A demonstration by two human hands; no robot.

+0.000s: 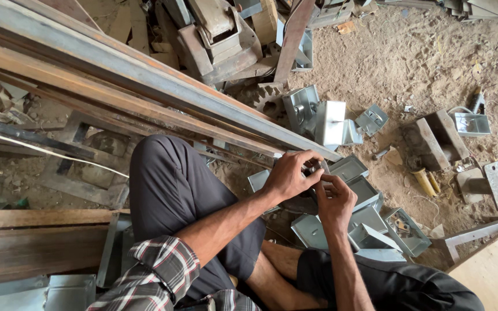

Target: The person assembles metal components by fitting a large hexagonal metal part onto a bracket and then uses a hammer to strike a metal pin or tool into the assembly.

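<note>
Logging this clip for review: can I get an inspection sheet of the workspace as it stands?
Surface: sandy dirt floor.
Job's things: small grey metal piece between both hands, mostly hidden.
Clutter: open grey metal boxes around the hands; rusty steel beams; brick; wooden plank.
Grippers: left hand and right hand meet on the piece.
Cables: thin white cable at left.
Surroundings: scrap metal heap beyond the beams.

dull grey metal boxes (350, 168), rusty steel beams (145, 86)

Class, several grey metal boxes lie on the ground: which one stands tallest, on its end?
The closed box above the hands, beside the long steel beam; the others lie flat and open.
</note>
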